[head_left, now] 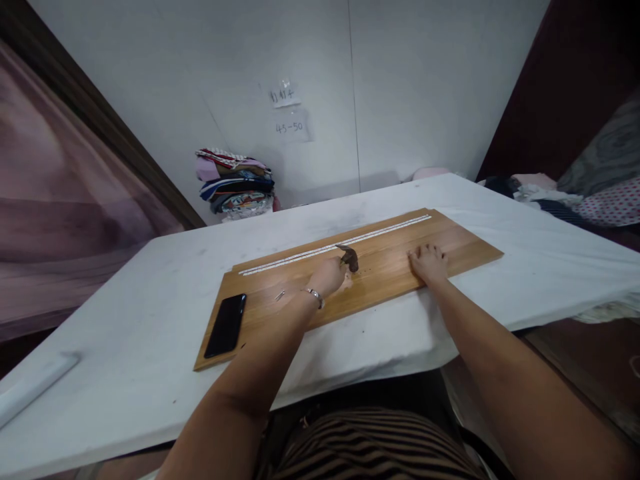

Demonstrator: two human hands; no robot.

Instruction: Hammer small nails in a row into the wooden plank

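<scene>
A long wooden board [390, 280] lies across the white-covered table. My left hand [327, 275], with a bracelet at its wrist, is wrapped round the handle of a claw hammer [351, 259] over the middle of the board. The hammer's head is close to the board; whether it touches I cannot tell. Small dark marks dot the wood just right of the head. My right hand [429, 261] rests on the board farther right, fingers apart and slightly bent, holding nothing. A few thin nails [280, 295] lie on the board left of my left hand.
A black phone [226, 325] lies on the board's left end. Two white strips [340, 247] run along its far side. Folded cloths [237, 183] are stacked by the wall behind the table [125, 320]. A white object [40, 383] lies at the table's left edge.
</scene>
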